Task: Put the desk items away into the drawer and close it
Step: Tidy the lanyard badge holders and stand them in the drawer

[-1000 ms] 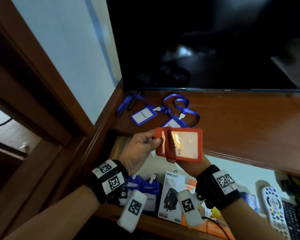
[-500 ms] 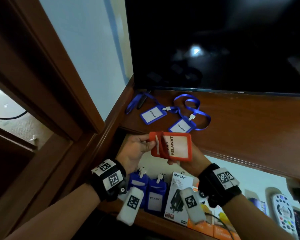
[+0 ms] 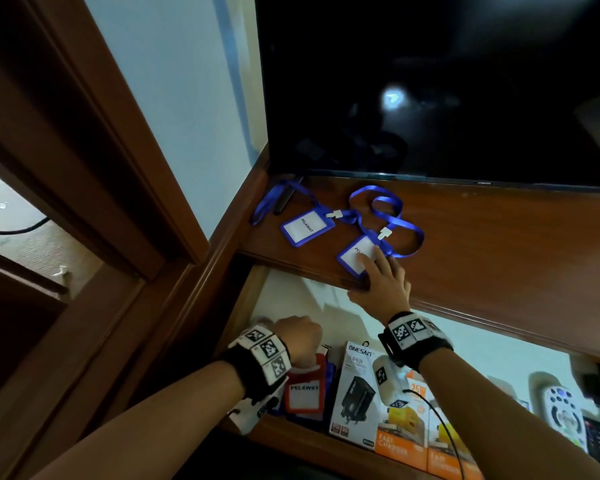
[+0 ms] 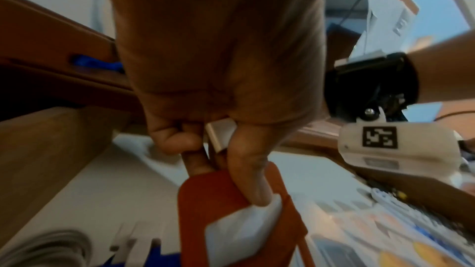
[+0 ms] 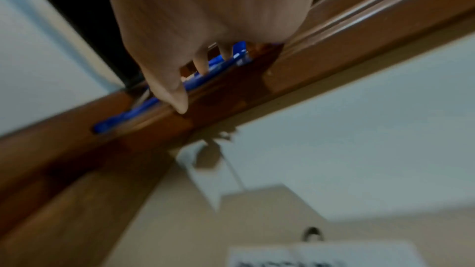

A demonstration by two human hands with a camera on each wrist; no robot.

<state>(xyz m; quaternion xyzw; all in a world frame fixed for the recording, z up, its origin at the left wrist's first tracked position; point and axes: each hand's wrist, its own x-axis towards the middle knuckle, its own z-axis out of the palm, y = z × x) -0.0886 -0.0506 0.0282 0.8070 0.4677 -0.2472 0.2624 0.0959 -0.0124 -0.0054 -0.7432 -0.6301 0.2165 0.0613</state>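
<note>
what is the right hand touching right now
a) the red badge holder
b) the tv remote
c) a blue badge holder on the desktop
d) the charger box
c: the right hand reaches over the desk edge with its fingers on the nearer blue badge holder, while the left hand holds the red badge holder in the drawer.

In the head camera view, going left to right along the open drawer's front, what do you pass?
Left hand holding the red badge holder → black charger box → orange boxes → white remote.

Two badges (image 3: 355, 255) on desk (image 3: 499, 244); boxes (image 3: 355, 393) in drawer (image 3: 291, 434) below.
</note>
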